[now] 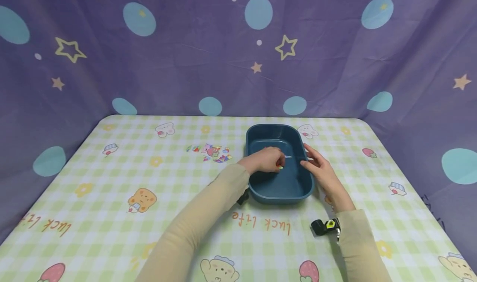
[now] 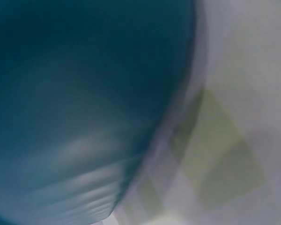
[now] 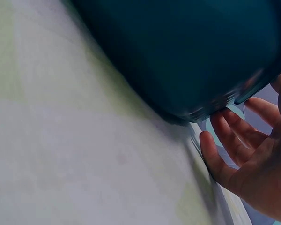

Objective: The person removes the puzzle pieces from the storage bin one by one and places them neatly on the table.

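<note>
A dark teal rectangular plastic basin (image 1: 283, 186) with rounded corners stands on the table. My left hand (image 1: 266, 160) reaches over its left wall, fingers curled down inside. They pinch a small colourful piece (image 1: 280, 167), mostly hidden, so I cannot tell its kind. Just beyond those fingers, a small pale sliver (image 1: 288, 156) lies on the basin floor. My right hand (image 1: 322, 172) holds the right wall, thumb over the rim and fingers along the outside. In the right wrist view its fingers (image 3: 229, 133) are spread against the outer wall. Only the basin's outside (image 2: 84, 93) fills the left wrist view.
Left of the basin, several small colourful sticker-like pieces (image 1: 214, 151) lie scattered on the checked tablecloth (image 1: 112, 232). A black wrist camera (image 1: 322, 227) shows under the right sleeve. Behind the table's far edge hangs a purple curtain (image 1: 208, 66).
</note>
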A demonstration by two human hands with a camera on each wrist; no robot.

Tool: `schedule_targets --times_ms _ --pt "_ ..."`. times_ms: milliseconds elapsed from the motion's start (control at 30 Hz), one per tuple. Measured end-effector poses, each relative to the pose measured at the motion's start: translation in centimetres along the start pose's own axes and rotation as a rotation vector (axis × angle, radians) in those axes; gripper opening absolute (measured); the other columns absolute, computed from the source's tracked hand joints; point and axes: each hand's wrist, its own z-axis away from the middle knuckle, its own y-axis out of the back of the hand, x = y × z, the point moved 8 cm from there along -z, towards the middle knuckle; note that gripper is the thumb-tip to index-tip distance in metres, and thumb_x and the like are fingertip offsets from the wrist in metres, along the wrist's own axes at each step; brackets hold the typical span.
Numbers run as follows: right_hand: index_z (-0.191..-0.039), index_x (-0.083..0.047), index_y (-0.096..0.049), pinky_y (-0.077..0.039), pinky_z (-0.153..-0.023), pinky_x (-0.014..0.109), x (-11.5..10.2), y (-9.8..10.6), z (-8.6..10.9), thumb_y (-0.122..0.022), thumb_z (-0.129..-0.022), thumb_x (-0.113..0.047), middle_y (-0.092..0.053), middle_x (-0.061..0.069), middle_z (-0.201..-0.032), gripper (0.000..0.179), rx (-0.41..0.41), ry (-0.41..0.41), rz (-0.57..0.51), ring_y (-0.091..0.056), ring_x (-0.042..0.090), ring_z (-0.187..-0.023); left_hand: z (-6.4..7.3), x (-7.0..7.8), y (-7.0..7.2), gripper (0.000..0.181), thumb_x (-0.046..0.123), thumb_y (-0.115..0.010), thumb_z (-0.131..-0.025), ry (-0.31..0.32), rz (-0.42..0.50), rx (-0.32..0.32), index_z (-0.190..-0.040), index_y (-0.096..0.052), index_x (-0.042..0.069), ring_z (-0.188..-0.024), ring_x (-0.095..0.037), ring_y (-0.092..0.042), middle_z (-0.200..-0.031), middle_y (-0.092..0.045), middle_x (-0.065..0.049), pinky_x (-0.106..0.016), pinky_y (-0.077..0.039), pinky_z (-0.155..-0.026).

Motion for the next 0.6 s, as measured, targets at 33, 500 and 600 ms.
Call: schedule_targets --times_ms 33,500,600 --pt "-0.143 -0.026 -0.028 -0.04 -0.089 0.028 -0.01 0.01 -0.01 -0.054 -0.091 -0.025 -0.041 0.015 -0.135 0.058 0.001 -0.001 0.001 -0.049 0.014 -0.108 0.04 0.02 0.02 0.015 0.019 -0.067 -0.082 0.0 0.005 -0.002 -0.097 -0.066 0.015 -0.084 -0.011 -0.051 -0.089 -0.056 0.003 -0.037 -0.037 -0.092" --pt "-0.143 -0.027 -0.027 -0.04 -0.084 0.02 -0.18 -0.1 0.07 -0.054 -0.091 -0.023 -0.04 0.015 -0.135 0.059 0.003 -0.006 0.0 -0.05 0.008 -0.102 0.17 0.03 -0.35 0.007 0.016 -0.066 -0.083 0.014 -0.002 -0.04 -0.084 -0.06 0.015 -0.078 -0.012 -0.05 -0.079 -0.054 0.003 -0.035 -0.034 -0.093" --pt "-0.143 -0.027 -0.027 -0.04 -0.085 0.021 -0.2 -0.12 0.05 -0.054 -0.091 -0.023 -0.04 0.015 -0.136 0.059 0.003 -0.006 -0.004 -0.05 0.012 -0.105 0.22 0.1 -0.35 0.009 0.017 -0.066 -0.083 0.017 -0.022 -0.048 -0.083 -0.058 0.014 -0.079 -0.013 -0.047 -0.079 -0.052 0.002 -0.032 -0.033 -0.088"
